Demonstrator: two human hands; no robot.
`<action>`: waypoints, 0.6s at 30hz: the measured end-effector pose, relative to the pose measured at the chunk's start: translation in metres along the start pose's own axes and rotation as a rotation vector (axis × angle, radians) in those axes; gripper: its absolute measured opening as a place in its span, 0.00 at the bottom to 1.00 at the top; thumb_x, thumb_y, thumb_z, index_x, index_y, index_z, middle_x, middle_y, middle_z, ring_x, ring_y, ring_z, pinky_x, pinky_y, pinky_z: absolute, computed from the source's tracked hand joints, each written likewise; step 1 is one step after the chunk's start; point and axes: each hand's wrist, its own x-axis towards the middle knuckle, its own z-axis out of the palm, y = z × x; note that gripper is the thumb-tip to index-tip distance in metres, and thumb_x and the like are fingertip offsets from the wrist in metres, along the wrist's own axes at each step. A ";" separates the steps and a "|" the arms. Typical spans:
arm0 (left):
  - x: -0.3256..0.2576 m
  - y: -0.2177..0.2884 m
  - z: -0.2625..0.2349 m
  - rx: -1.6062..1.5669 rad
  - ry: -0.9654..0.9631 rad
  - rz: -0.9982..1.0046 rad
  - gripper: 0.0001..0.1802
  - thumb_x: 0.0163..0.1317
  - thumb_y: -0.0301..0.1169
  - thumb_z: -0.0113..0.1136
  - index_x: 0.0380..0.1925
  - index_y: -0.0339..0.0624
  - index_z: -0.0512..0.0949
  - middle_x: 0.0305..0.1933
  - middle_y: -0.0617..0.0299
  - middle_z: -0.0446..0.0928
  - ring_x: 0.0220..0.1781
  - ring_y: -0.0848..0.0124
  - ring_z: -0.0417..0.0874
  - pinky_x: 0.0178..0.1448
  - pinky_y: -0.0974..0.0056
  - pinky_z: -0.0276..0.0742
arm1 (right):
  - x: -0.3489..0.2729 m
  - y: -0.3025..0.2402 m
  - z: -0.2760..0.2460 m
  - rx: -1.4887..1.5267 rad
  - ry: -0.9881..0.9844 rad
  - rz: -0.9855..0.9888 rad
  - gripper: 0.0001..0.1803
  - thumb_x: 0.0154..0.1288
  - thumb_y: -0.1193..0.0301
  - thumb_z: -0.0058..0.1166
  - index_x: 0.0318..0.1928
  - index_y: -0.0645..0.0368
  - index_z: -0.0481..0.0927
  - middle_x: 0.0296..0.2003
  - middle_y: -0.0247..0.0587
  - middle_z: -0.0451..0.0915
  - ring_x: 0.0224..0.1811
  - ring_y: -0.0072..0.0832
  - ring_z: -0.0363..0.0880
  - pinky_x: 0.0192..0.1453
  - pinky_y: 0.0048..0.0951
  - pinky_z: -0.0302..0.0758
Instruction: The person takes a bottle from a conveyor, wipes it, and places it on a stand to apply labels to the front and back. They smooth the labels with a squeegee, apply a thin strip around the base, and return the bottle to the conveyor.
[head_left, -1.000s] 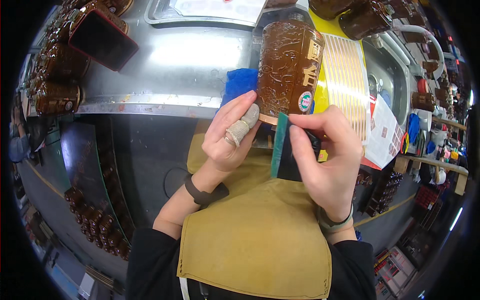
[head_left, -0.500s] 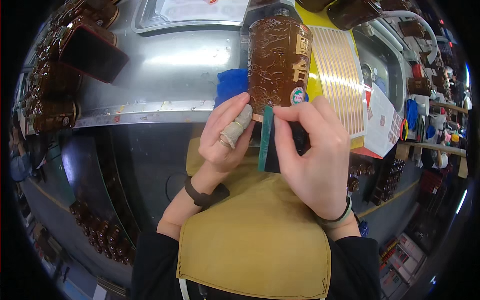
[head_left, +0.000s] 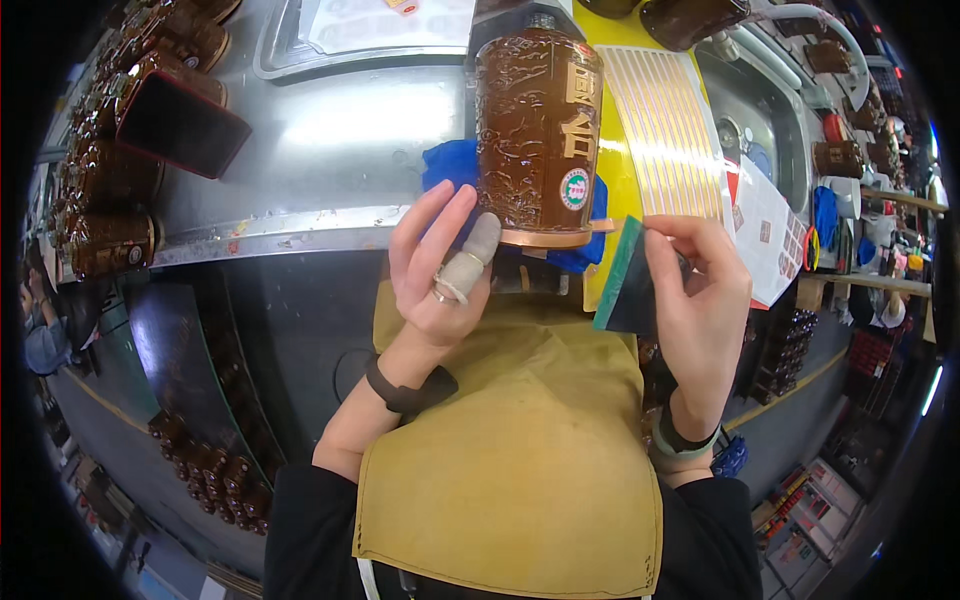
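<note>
A brown glazed bottle (head_left: pixel 530 130) with gold characters and a round green-and-white sticker lies with its neck away from me and its base near. A copper-coloured strip (head_left: pixel 545 240) runs along the base edge; its loose end sticks out right toward my right hand. My left hand (head_left: pixel 440 260), fingers apart, rests by the base's left side, its cloth-covered finger against the bottle edge. Between thumb and fingers of my right hand (head_left: pixel 700 290) is a dark scraper card (head_left: pixel 630 285) with a green edge. Whether those fingers also hold the strip's end, I cannot tell. Blue cloth (head_left: pixel 450 165) shows beneath the bottle.
A sheet of gold strips (head_left: pixel 660 130) lies on a yellow board to the right, beside a steel sink (head_left: pixel 765 110). At left, a phone (head_left: pixel 183 122) leans on several brown bottles (head_left: pixel 110 180). A metal tray (head_left: pixel 280 50) sits at the back.
My right hand has moved right with the scraper card, away from the base. The strip's loose end now shows. The bottle has shifted slightly left, and my left fingers have spread.
</note>
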 end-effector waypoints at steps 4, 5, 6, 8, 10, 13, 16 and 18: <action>0.004 0.008 0.002 0.070 -0.008 0.068 0.19 0.54 0.17 0.76 0.46 0.43 0.91 0.66 0.51 0.81 0.70 0.52 0.75 0.67 0.53 0.81 | -0.002 0.007 -0.006 0.010 0.020 -0.024 0.07 0.71 0.77 0.65 0.47 0.65 0.88 0.32 0.44 0.78 0.34 0.34 0.80 0.41 0.32 0.74; 0.007 0.010 0.003 0.133 -0.014 0.122 0.18 0.54 0.20 0.77 0.46 0.44 0.91 0.68 0.52 0.80 0.71 0.52 0.73 0.69 0.54 0.79 | -0.001 0.007 -0.007 -0.020 -0.010 -0.061 0.06 0.73 0.77 0.63 0.47 0.65 0.88 0.34 0.45 0.79 0.37 0.35 0.82 0.44 0.32 0.75; 0.010 0.012 0.002 0.135 -0.051 0.135 0.15 0.54 0.22 0.77 0.44 0.43 0.91 0.68 0.52 0.80 0.71 0.52 0.72 0.67 0.55 0.80 | -0.001 0.007 -0.006 -0.013 -0.022 -0.066 0.06 0.73 0.77 0.62 0.47 0.65 0.88 0.34 0.45 0.80 0.37 0.35 0.82 0.45 0.32 0.75; 0.019 0.015 0.000 0.151 -0.097 0.191 0.11 0.56 0.25 0.77 0.39 0.41 0.88 0.64 0.53 0.83 0.68 0.51 0.75 0.60 0.56 0.84 | 0.002 0.007 -0.002 0.006 -0.038 -0.103 0.06 0.74 0.78 0.61 0.46 0.65 0.87 0.35 0.45 0.81 0.39 0.35 0.82 0.47 0.32 0.75; 0.028 0.012 -0.001 -0.029 -0.236 0.194 0.09 0.58 0.29 0.77 0.33 0.38 0.84 0.56 0.54 0.88 0.61 0.50 0.82 0.49 0.57 0.89 | 0.007 0.006 0.002 0.175 -0.089 -0.094 0.06 0.76 0.78 0.57 0.47 0.65 0.87 0.38 0.43 0.82 0.41 0.34 0.82 0.48 0.31 0.75; 0.037 0.002 -0.004 -0.035 -0.158 0.241 0.10 0.55 0.21 0.78 0.34 0.37 0.83 0.50 0.56 0.89 0.51 0.49 0.89 0.46 0.55 0.90 | 0.013 0.004 0.000 0.315 -0.118 -0.176 0.07 0.79 0.77 0.54 0.47 0.65 0.85 0.41 0.42 0.81 0.41 0.31 0.80 0.48 0.29 0.74; 0.029 0.007 -0.002 -0.073 -0.088 0.034 0.19 0.52 0.15 0.79 0.43 0.34 0.82 0.49 0.55 0.89 0.47 0.49 0.91 0.46 0.55 0.90 | 0.019 0.001 -0.007 0.258 -0.133 -0.252 0.07 0.80 0.75 0.54 0.46 0.66 0.84 0.42 0.42 0.79 0.41 0.31 0.78 0.49 0.29 0.74; 0.019 0.010 0.002 -0.100 -0.046 -0.038 0.22 0.52 0.15 0.78 0.47 0.34 0.82 0.48 0.54 0.88 0.47 0.49 0.91 0.46 0.55 0.90 | 0.020 0.000 -0.009 0.177 -0.256 -0.184 0.10 0.72 0.73 0.65 0.48 0.65 0.82 0.42 0.43 0.76 0.42 0.35 0.78 0.50 0.32 0.75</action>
